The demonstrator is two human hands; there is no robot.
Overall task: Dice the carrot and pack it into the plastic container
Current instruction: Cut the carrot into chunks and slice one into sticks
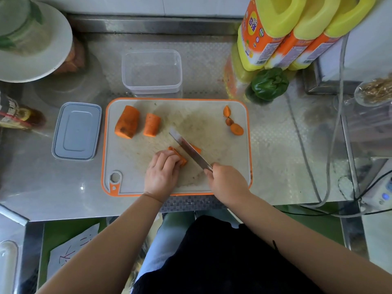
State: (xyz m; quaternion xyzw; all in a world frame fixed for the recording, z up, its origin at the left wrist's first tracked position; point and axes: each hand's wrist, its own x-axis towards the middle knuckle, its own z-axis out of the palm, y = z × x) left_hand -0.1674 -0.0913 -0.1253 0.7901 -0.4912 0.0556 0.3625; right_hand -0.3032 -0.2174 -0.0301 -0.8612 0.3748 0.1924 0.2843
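On the orange-rimmed cutting board my left hand holds a carrot piece down with curled fingers. My right hand grips the handle of a knife, whose blade lies diagonally across that piece; a cut slab shows just beyond the blade. Two larger carrot chunks lie at the board's far left. Small carrot end scraps sit at the far right. The clear plastic container stands open behind the board.
The container's grey lid lies left of the board. A green pepper and yellow bottles stand at the back right. A plate is at back left, cables trail on the right.
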